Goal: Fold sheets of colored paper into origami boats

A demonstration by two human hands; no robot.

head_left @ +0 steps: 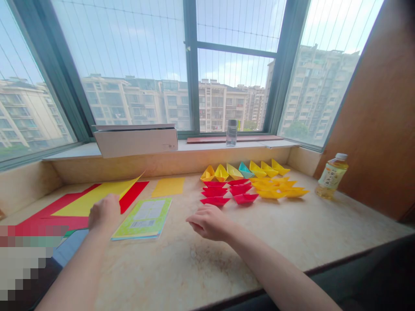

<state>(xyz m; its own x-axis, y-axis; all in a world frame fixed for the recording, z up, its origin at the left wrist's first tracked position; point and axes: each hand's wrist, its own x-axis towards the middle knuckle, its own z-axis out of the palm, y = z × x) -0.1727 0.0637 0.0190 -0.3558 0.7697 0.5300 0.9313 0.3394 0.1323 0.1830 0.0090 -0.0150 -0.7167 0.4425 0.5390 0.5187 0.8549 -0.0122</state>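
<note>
Countertop [201,268] of mottled beige stone. At left, broad red paper sheets [42,218]; on top, smaller yellow paper sheet [87,202], far right corner raised. Left hand [104,212] over its right end, fingertips hidden: cannot tell grip. Right hand [210,221] just in front of small folded red paper boats [240,189], fingers curled in narrow.

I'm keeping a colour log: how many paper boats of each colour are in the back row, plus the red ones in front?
Yellow boats, back row, pale one included: 6
Blue boat, back row: 1
Red boats: 6
Total: 13
</note>
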